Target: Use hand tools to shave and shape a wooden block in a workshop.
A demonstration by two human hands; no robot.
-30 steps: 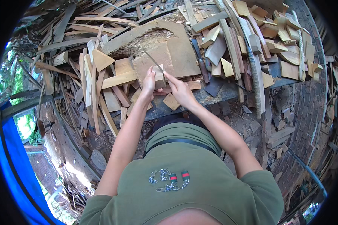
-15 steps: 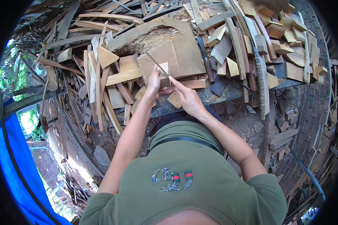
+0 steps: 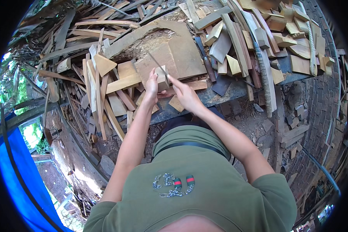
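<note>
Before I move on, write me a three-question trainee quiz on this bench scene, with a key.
1. True or false: the left grip holds the small wood block.
2. Multiple choice: what is in the right grip?
A) a rope
B) a long, thin tool
C) a stone
3. Fill in the colour: the large sheet at the picture's left edge is ____.

Key: 1. True. 2. B. 3. Blue.
</note>
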